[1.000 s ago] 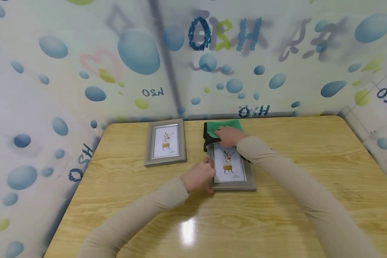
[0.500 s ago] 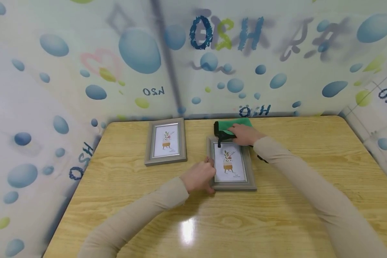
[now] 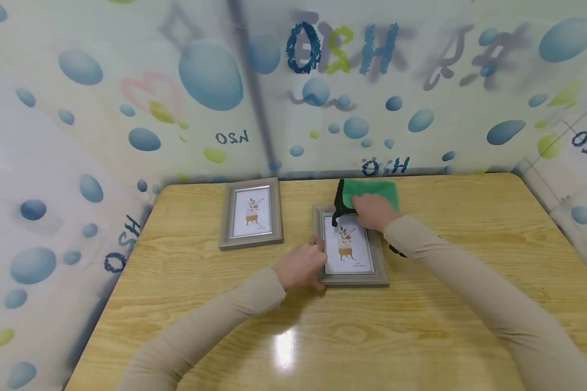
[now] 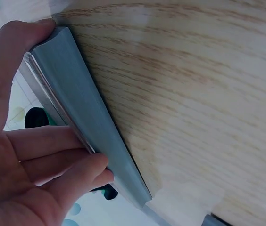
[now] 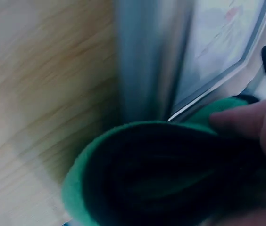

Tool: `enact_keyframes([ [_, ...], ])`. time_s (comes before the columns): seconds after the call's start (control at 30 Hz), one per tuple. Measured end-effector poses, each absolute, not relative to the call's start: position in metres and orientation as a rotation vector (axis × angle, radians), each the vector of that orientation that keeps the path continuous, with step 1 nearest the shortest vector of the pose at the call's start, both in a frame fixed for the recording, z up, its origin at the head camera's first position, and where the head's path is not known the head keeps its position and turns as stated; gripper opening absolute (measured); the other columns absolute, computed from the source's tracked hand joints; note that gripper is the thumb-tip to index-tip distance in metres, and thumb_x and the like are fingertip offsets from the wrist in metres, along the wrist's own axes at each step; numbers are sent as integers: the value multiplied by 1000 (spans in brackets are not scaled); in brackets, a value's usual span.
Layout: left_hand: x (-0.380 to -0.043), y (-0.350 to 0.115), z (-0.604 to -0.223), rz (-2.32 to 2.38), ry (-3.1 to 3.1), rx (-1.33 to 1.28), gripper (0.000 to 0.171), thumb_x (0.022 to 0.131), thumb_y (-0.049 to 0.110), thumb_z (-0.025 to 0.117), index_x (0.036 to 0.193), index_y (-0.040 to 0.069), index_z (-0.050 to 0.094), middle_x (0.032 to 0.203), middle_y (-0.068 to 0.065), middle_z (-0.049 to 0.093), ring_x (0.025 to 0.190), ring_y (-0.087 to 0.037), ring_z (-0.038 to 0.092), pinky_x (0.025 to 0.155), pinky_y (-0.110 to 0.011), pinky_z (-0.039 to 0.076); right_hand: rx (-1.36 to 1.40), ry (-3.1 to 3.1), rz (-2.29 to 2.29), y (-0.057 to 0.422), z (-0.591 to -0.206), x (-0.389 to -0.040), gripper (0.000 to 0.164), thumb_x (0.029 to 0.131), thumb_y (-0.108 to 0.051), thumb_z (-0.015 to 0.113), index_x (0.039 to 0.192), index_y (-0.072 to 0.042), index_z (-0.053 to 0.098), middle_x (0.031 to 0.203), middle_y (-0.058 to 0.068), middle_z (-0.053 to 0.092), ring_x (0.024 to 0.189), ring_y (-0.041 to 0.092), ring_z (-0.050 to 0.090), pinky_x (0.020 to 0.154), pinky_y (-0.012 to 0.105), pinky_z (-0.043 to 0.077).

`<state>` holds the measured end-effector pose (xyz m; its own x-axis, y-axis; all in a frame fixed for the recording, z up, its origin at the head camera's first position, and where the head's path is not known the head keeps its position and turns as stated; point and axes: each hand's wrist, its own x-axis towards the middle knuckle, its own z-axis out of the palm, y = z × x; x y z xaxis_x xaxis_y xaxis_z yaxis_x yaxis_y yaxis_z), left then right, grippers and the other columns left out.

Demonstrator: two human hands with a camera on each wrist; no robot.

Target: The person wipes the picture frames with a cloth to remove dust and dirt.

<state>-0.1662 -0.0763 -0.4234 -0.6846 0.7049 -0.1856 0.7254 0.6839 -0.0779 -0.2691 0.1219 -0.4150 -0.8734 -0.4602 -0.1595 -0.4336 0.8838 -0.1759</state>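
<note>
A grey picture frame [image 3: 354,281] with a plant drawing lies on the wooden table in the head view. My left hand [image 3: 300,266] grips its left side; in the left wrist view the thumb is at one corner of the frame [image 4: 86,103] and the fingers bend against its edge. At the frame's far end, my right hand [image 3: 375,210] holds a folded green cloth [image 3: 381,189] with black trim, pressed over the upper border. The right wrist view has the bunched cloth [image 5: 74,193] touching the frame's corner; part of that hand is cut off.
A second, matching picture frame [image 3: 251,244] lies to the left on the wooden table [image 3: 186,304]. A wall [image 3: 293,119] with blue drop patterns stands right behind the table's far edge.
My right hand has slid the cloth rightward along the frame's far border, uncovering its upper left corner. The left hand and both frames have stayed in place.
</note>
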Motion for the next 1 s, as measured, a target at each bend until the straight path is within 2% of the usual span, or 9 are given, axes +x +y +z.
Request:
enact_keyframes([
  [0.07,-167,-77,-424,-230,2752,1192,51,65,52,84,86,7,73,116,-20,61,116,-40,55,86,-34,53,-711,2877,-207,114,-415,-264,14,91,-2,59,102,6,58,85,19,63,77,32,63,65,43,53],
  [0.13,-167,-77,-424,-234,2748,1205,51,65,52,84,87,7,73,116,-19,61,114,-38,57,85,-33,53,-765,2888,-207,106,-416,-260,23,92,-3,60,111,8,57,90,21,63,81,34,64,67,44,54],
  [0.23,-167,-77,-423,-228,2743,1218,48,65,51,85,83,8,72,113,-17,62,102,-29,62,76,-29,56,-879,2863,-214,94,-417,-257,41,93,-3,59,131,10,49,115,26,61,102,38,61,84,46,52],
  [0.3,-168,-78,-423,-205,2735,1224,45,65,49,86,79,9,70,103,-12,65,87,-21,63,68,-25,55,-949,2823,-245,86,-418,-255,50,94,-3,58,140,8,42,130,26,53,117,38,54,96,47,45],
  [0.43,-168,-79,-423,-197,2742,1274,43,66,48,86,73,11,66,89,-4,63,74,-13,58,66,-24,53,-1134,2713,-315,73,-418,-253,53,95,-4,58,144,3,39,143,23,44,130,37,43,105,47,36],
  [0.57,-168,-80,-424,-218,2779,1330,44,64,51,85,71,11,66,93,-6,63,81,-15,58,76,-27,53,-1244,2639,-417,72,-419,-253,52,94,0,58,144,1,42,143,21,45,126,37,47,104,46,39],
  [0.77,-168,-79,-425,-172,2767,1281,44,64,49,86,73,11,66,91,-5,65,77,-16,62,69,-26,55,-1206,2669,-433,97,-423,-252,55,89,7,58,142,-1,45,138,21,50,115,37,55,95,47,46],
  [0.83,-168,-79,-425,-174,2762,1258,44,65,49,86,74,11,67,96,-7,66,82,-17,63,70,-26,55,-1165,2710,-377,108,-423,-249,54,89,6,59,141,-1,47,136,21,51,113,37,57,93,48,47],
  [1.0,-167,-79,-426,-216,2770,1224,48,66,53,84,80,9,72,116,-17,63,109,-34,60,80,-31,55,-1045,2846,-259,131,-420,-237,46,88,5,61,133,1,54,125,21,59,108,36,60,87,48,50],
])
